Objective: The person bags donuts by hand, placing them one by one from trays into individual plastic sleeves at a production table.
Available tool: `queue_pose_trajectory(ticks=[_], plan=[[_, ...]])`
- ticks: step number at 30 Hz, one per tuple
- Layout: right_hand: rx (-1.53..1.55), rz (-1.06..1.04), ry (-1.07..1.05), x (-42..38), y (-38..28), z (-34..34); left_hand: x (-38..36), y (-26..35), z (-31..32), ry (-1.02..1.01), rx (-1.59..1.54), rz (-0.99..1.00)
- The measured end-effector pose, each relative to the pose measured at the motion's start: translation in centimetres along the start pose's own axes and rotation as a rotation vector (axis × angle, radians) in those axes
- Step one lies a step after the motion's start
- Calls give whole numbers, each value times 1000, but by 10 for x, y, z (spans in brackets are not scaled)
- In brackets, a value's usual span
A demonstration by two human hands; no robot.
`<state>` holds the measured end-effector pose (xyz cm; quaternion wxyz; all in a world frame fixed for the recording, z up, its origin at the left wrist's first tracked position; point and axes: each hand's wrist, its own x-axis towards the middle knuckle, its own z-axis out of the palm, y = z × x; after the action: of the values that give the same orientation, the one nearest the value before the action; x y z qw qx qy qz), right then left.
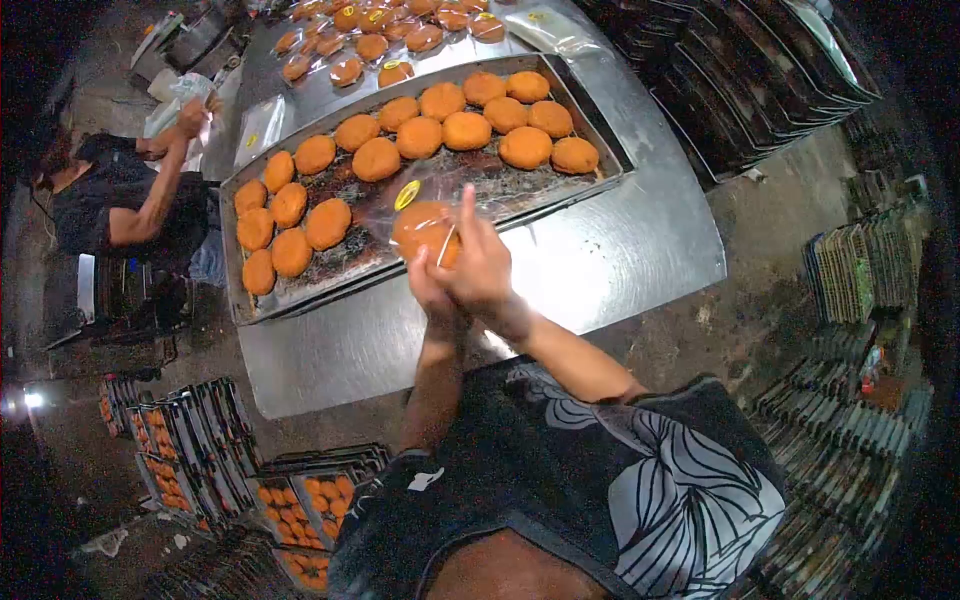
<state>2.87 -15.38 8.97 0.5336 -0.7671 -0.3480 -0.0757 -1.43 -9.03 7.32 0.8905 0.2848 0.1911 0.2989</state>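
A round orange-brown bun [420, 228] sits in a clear plastic bag with a yellow label [407, 195], held up over the near side of a dark baking tray [345, 265]. My left hand [432, 290] grips the bag's near end, its fingertips against the bun. Pressed close beside it, my right hand [482, 262] is also closed at the bag, one finger stretched upward along the bun's right side. The two hands overlap, so part of their hold is hidden. Several unwrapped buns [420, 137] lie along the tray's far side and left end.
The tray rests on a metal table [640, 240]. Bagged buns [372, 46] lie behind it, with stacks of clear bags [262, 130] [555, 35] to either side. Another person [130, 190] works at the left. Trays [760, 85] are racked at right; filled trays [300, 510] stand lower left.
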Motion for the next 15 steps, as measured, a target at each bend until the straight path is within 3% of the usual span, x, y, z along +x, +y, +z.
queue_pose_trajectory(ticks=[1, 2, 3, 4, 5, 7, 8, 9, 11, 12, 14, 15], plan=[[-8, -35, -41, 4, 1, 1, 3, 4, 7, -27, -115, -36], [398, 103, -29, -10, 11, 11, -3, 7, 13, 78, -318, -149], [397, 101, -25, -11, 18, 8, -1, -4, -10, 74, -317, -151], [167, 113, 8, -10, 28, -1, 7, -24, -53, -39, -131, -290], [-63, 130, 38, -14, 38, -10, -1, -34, -55, -30, 11, -318], [-37, 108, -327, 11, 84, -18, -23, -51, -35, 93, 247, -263], [-2, 205, -309, 38, 93, -25, -18, -65, -62, -238, 702, -62], [35, 300, -292, 68, 94, -33, -13, -79, -90, -468, 1085, 275], [-99, 186, -112, 124, 60, -37, -25, -85, -80, -625, 1481, 218], [-105, 181, -110, 131, 65, -25, -22, -95, -88, -626, 1474, 224], [170, -377, 73, 129, 79, -1, -12, -111, -125, -958, 1559, 282], [299, -92, -260, 95, 65, -19, 0, -106, -126, -970, 1566, 287]])
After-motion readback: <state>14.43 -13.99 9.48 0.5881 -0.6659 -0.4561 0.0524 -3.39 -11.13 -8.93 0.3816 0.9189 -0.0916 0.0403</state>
